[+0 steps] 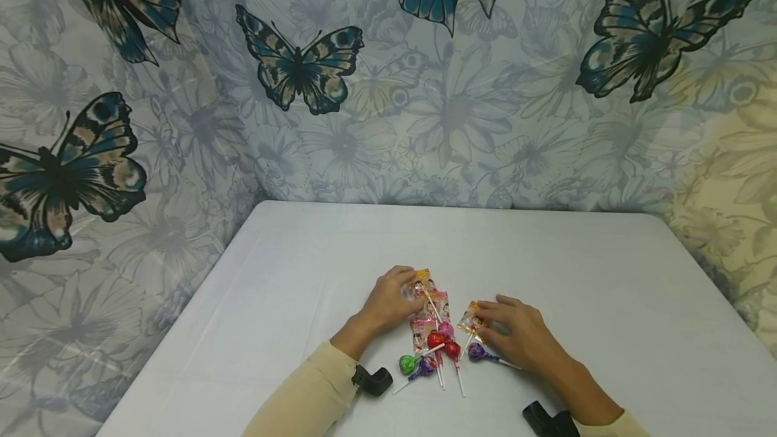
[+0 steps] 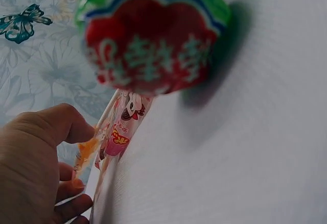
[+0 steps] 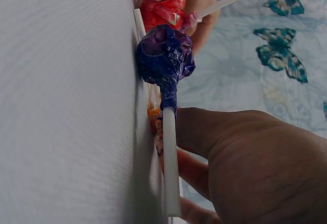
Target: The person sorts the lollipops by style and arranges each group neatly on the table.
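Head view: we have a white table (image 1: 546,255), with sweets grouped roughly midway between its left and right edges, well apart from the back edge. Left hand (image 1: 388,295) comes in from the table's left-edge side; thumb and fingers pinch a yellow-orange packet (image 1: 423,280), at the end of the group nearest the back edge. We note a pink packet (image 1: 440,302) just beside that thumb, and a red-pink packet (image 1: 419,336) lower down.

Right hand (image 1: 519,329), on the right-edge side, pinches an orange packet (image 1: 468,319) by its border; in the right wrist view we find thumb and fingers meeting at the wrapper. Just beside this hand lies a purple lollipop (image 1: 477,352), apart from the main group, its stick angled towards the table's right edge.

Between the wrists we count five more round heads: a pink lollipop (image 1: 446,330), a red lollipop (image 1: 435,339), a second red lollipop (image 1: 452,349), a green lollipop (image 1: 407,364) and a blue-purple lollipop (image 1: 427,365). The green one sits nearest the left edge; in the left wrist view it looms close and blurred.

Black cameras (image 1: 373,381) on both wrists, cream sleeves (image 1: 306,396). Behind the back edge we record a pale floral cloth (image 1: 455,127) printed with blue-and-tan butterflies (image 1: 299,66).
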The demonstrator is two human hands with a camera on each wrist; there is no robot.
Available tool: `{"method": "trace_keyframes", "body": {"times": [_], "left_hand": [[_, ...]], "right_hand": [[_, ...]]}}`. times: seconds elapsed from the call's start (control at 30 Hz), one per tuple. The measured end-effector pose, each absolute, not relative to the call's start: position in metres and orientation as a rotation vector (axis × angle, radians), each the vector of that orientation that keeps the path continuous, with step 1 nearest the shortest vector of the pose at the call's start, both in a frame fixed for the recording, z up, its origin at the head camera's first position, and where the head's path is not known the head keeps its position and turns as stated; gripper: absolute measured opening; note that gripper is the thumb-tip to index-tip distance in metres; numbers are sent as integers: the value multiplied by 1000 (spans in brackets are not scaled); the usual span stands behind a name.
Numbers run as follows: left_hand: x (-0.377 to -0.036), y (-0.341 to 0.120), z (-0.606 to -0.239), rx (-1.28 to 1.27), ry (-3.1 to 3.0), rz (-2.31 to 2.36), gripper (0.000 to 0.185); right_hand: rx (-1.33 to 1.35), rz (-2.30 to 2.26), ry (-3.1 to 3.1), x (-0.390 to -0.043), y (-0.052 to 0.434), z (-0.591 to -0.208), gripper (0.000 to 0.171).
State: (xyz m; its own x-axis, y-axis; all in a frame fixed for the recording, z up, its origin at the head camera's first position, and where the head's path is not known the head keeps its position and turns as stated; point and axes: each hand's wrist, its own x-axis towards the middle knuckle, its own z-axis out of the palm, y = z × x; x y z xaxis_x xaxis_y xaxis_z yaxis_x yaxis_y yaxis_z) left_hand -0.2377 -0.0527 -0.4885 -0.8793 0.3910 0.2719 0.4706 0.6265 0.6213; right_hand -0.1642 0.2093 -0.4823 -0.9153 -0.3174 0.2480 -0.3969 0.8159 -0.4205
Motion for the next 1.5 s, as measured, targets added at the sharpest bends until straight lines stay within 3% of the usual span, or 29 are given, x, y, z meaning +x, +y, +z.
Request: {"method": "trace_keyframes", "body": {"times": [0.47,0.8,1.5], "left_hand": [[-240,-53,-496,-686,-2810,-945,76],[-243,-55,-499,-683,-2729,-1040,64],[-255,-70,-490,-652,-2713,-1337,64]], "right_hand": [[566,715,-2825,-166,209,-482,31],[571,725,-2814,-166,209,-480,30],[567,751,-2801,-166,209,-483,30]]}}
